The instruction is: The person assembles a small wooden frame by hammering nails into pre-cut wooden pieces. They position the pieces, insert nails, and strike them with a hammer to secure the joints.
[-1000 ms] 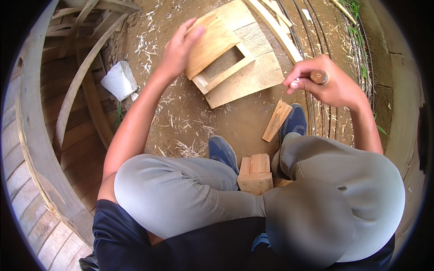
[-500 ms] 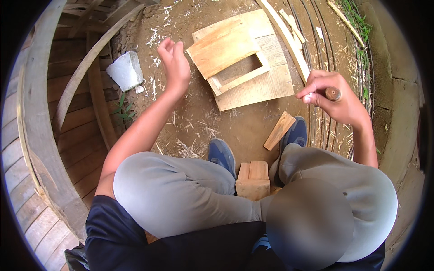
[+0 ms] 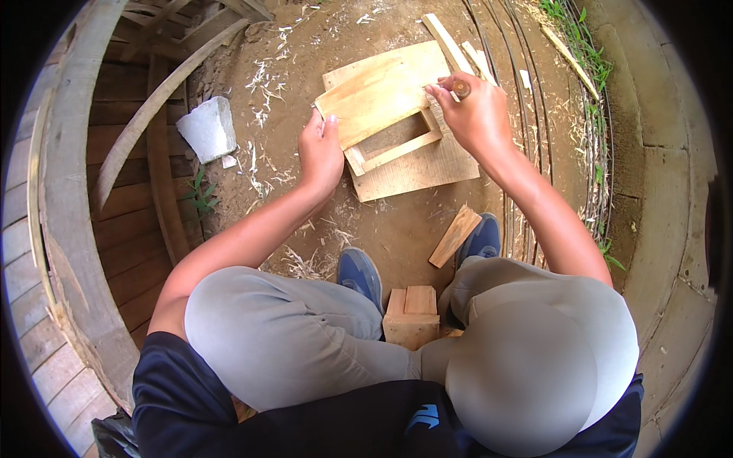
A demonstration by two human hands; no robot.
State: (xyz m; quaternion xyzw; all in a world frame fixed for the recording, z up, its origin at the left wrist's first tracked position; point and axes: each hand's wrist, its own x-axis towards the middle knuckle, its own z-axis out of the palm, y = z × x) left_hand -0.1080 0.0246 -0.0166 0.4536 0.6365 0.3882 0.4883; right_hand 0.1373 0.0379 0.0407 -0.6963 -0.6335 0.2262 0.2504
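A shallow wooden box sits on a flat wooden board on the ground in front of me. A pale board covers its far part, and the near part is uncovered. My left hand grips the box's left edge, thumb on top and fingers partly hidden. Over the right side of the covering board is my right hand, closed round a tool with a round wooden handle. The handle's end points up at me, and the rest of the tool is hidden. Its thumb and forefinger are pinched close to the board.
A whitish stone block lies to the left. Wood strips and long dark rods run along the right. A small wood offcut leans by my right shoe, and a wooden block stands between my legs. Shavings litter the dirt.
My left hand has come down from the air onto the box's left edge. My right hand has moved left and away from me, with the tool, to the covering board.
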